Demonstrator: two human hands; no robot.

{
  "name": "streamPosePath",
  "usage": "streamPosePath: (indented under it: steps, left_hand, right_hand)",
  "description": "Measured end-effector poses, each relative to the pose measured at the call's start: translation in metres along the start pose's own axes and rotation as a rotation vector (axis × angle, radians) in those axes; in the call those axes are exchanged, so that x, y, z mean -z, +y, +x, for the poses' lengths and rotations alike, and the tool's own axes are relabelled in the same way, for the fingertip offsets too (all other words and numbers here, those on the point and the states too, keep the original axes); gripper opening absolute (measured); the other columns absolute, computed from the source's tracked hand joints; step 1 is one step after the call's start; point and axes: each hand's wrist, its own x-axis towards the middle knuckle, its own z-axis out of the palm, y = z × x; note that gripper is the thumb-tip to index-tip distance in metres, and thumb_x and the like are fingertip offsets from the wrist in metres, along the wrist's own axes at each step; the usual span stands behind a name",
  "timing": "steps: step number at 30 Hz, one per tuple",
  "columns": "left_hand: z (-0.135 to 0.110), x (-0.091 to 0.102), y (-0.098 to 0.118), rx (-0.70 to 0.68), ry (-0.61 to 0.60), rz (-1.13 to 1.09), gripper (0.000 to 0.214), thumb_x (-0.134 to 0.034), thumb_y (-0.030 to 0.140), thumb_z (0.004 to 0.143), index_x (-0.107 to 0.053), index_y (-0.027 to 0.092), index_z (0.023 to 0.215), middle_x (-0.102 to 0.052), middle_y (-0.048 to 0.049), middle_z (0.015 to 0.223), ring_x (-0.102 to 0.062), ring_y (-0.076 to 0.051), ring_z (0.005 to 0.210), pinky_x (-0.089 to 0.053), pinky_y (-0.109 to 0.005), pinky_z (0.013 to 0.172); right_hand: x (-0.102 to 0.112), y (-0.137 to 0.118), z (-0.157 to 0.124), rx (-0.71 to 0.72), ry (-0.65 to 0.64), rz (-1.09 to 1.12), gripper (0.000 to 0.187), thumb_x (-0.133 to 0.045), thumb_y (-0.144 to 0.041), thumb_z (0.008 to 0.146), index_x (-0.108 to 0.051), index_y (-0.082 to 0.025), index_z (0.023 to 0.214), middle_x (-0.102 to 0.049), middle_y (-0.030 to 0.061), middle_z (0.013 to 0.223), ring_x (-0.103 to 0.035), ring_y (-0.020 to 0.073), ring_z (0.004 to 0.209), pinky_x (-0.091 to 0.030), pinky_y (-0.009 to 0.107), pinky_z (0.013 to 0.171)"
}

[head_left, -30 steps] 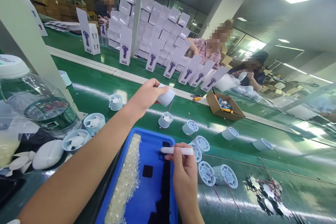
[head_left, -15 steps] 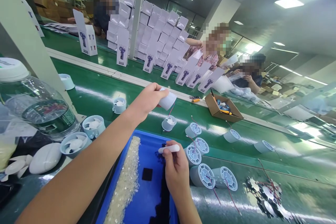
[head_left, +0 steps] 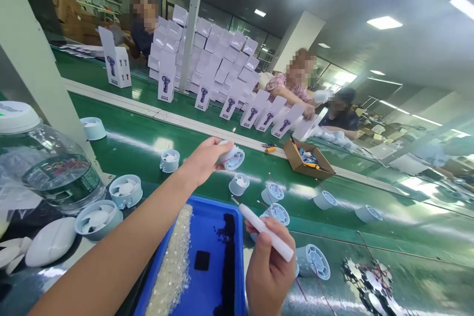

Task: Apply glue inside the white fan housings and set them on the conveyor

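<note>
My left hand (head_left: pixel 205 160) grips a pale blue round fan housing (head_left: pixel 234 159) above the green belt, its ribbed open end turned toward the right. In my right hand (head_left: pixel 272 261) is a white pen-shaped electric screwdriver (head_left: pixel 264 231), its thin metal bit pointing up and left. That bit is apart from the housing, near the far right corner of a blue tray (head_left: pixel 211 232). Inside the tray are a heap of small whitish rings (head_left: pixel 172 261), a strip of tiny black pieces (head_left: pixel 228 261), possibly screws, and a black square (head_left: pixel 202 260). A small fan part (head_left: pixel 239 184) stands between the hands.
Several wired housings (head_left: pixel 274 192) stand to the right, beside a heap of wired parts (head_left: pixel 372 281). More fan parts (head_left: pixel 126 190) and a large bottle (head_left: pixel 55 168) are at left. Across the belt are a cardboard box (head_left: pixel 307 160), white cartons (head_left: pixel 231 101) and co-workers.
My right hand has lifted from the black pieces and moved right, its screwdriver now pointing up-left. The housing in my left hand has turned, showing its ribbed end. The view has shifted slightly.
</note>
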Motion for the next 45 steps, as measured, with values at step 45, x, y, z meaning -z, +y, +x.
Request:
streamPosePath:
  steps: [45]
  left_hand:
    - [-0.071, -0.074, -0.019, -0.379, 0.066, 0.214, 0.046, -0.056, 0.039, 0.077, -0.024, 0.019, 0.052, -0.024, 0.004, 0.054, -0.024, -0.009, 0.048, -0.027, -0.024, 0.045]
  right_hand:
    - [-0.004, -0.014, 0.003, -0.363, -0.335, 0.207, 0.034, -0.04, -0.047, 0.093, -0.052, -0.019, 0.077, -0.024, -0.0087, 0.053, -0.017, 0.0065, 0.044, -0.014, 0.022, 0.04]
